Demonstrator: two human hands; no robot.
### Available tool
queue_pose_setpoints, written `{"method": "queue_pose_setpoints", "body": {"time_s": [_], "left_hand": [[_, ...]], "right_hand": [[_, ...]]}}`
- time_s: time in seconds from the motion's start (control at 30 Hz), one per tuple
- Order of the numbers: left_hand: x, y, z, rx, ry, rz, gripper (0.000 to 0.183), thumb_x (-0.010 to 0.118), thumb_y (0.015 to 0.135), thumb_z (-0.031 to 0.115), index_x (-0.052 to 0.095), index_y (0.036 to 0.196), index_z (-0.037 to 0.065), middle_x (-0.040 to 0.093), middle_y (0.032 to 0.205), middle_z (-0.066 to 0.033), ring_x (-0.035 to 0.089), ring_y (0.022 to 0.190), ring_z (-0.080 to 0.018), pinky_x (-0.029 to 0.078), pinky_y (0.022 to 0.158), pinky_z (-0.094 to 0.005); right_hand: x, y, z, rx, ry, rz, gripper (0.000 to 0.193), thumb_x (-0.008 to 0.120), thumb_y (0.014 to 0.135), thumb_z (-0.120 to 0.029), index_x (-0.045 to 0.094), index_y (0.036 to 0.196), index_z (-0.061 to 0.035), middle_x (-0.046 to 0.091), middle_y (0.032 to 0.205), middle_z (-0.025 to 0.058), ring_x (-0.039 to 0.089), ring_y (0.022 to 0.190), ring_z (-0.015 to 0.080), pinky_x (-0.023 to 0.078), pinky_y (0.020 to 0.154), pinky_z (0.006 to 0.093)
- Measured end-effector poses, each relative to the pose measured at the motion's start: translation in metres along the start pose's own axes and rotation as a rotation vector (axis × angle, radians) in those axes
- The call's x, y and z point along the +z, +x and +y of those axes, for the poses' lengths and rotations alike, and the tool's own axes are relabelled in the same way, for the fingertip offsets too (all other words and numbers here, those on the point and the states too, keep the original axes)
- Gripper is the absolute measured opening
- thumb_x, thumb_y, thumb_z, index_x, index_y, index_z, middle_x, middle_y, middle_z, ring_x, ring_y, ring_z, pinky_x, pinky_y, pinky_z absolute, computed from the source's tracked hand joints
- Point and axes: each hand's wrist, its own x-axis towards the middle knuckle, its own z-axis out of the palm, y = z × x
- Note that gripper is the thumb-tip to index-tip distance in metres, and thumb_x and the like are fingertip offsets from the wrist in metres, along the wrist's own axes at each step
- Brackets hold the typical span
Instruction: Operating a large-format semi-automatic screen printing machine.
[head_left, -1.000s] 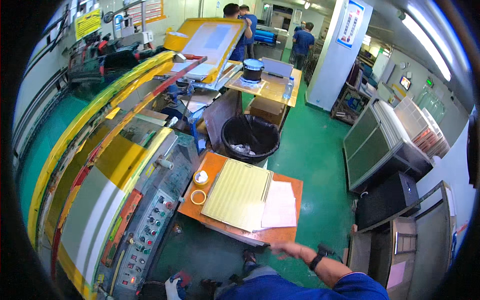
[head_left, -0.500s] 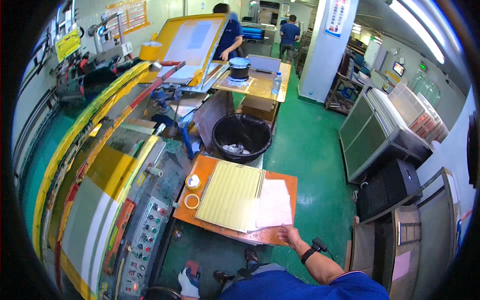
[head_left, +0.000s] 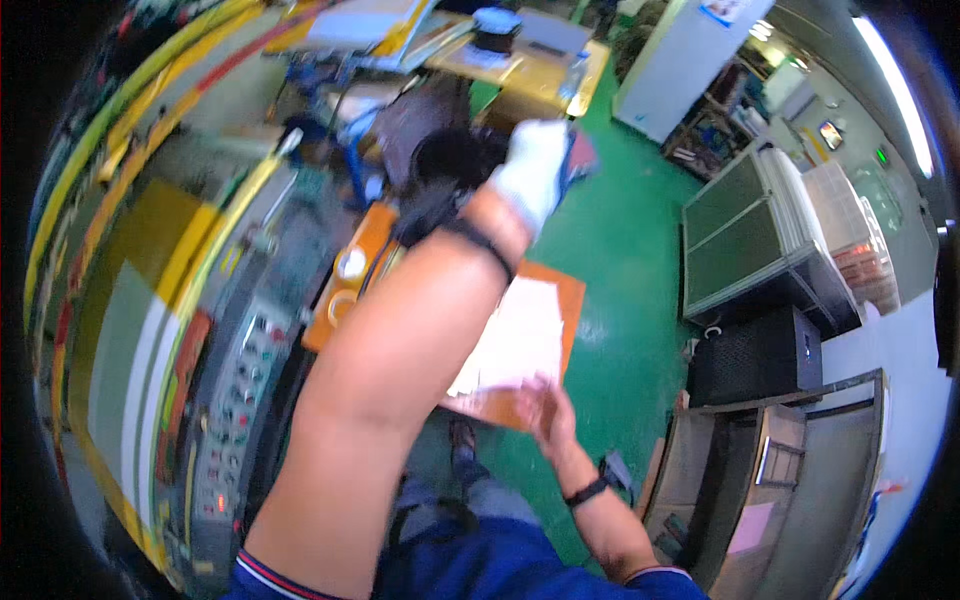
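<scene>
My left hand (head_left: pixel 535 175), in a white glove, is raised far forward above the black-lined bin (head_left: pixel 440 160). It is closed round something dark with a pinkish edge (head_left: pixel 583 158), too blurred to name. My left forearm crosses the orange tabletop (head_left: pixel 568 300) and hides much of it. On that top, white sheets (head_left: pixel 520 335) lie to the right of the arm. My bare right hand (head_left: pixel 547 412) is at the near right edge of the table, beside the sheets. Its fingers look apart and nothing shows in them.
A tape roll (head_left: pixel 342 306) and a round holder with white stuff (head_left: pixel 351 263) sit at the table's left. The machine's button panel (head_left: pixel 235 410) runs along the left. A wheeled cabinet (head_left: pixel 735 235), a black box (head_left: pixel 750 355) and frames (head_left: pixel 830 470) stand at right.
My left hand has swung up from low beside my legs to far forward over the table and bin. My right hand stays near the table's edge. The view has shifted.
</scene>
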Motion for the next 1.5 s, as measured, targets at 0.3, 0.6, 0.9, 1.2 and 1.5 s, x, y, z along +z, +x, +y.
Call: {"method": "queue_pose_setpoints", "body": {"time_s": [0.3,0.6,0.9,1.2,1.5], "left_hand": [[-0.103,-0.342,-0.117,-0.87,-0.89,0.06,0.031,0.047,0.092,0.0,0.057,0.12,-0.009,0.064,0.115,-0.0236,0.064,0.107,-0.0365,0.052,0.097,-0.0472],[-0.242,-0.7,-0.081,-0.959,-0.677,1.153,0.026,0.05,0.091,0.003,0.06,0.111,-0.009,0.066,0.106,-0.0217,0.066,0.098,-0.039,0.055,0.088,-0.0509],[-0.238,-0.8,-0.007,-0.568,-0.768,1.21,0.031,0.051,0.09,0.003,0.061,0.117,-0.007,0.067,0.104,-0.0161,0.067,0.097,-0.0312,0.055,0.088,-0.0426],[-0.291,-0.868,0.004,-0.714,-0.155,1.028,0.032,0.05,0.09,0.001,0.061,0.119,-0.007,0.066,0.112,-0.0194,0.066,0.099,-0.0303,0.056,0.086,-0.0405],[-0.283,-0.9,0.023,-0.692,-0.79,1.575,0.033,0.05,0.091,-0.003,0.057,0.122,-0.009,0.063,0.119,-0.0176,0.065,0.102,-0.0297,0.054,0.089,-0.0397]], "right_hand": [[-0.067,0.013,0.002,0.288,-0.182,0.138,0.034,0.054,0.097,-0.034,0.057,0.116,-0.0061,0.067,0.104,0.0109,0.066,0.094,0.0225,0.056,0.08,0.0347],[0.024,0.098,0.067,0.501,-0.633,-0.391,0.032,0.045,0.096,-0.02,0.055,0.118,0.0011,0.066,0.094,0.0106,0.064,0.078,0.02,0.053,0.076,0.0329],[0.235,0.083,0.212,0.268,-1.132,-0.687,0.029,0.064,0.087,-0.027,0.068,0.101,-0.0022,0.07,0.094,0.0104,0.067,0.086,0.0222,0.053,0.077,0.0344],[0.322,0.091,0.279,-0.385,-1.821,-1.053,0.063,0.067,0.082,-0.034,0.054,0.132,0.0014,0.05,0.139,0.0227,0.049,0.128,0.0387,0.04,0.107,0.0397],[0.362,0.099,0.328,-0.282,-1.777,-0.907,0.069,0.072,0.078,-0.035,0.053,0.134,0.0019,0.023,0.155,0.0268,0.046,0.132,0.0365,0.034,0.112,0.0365]]}}
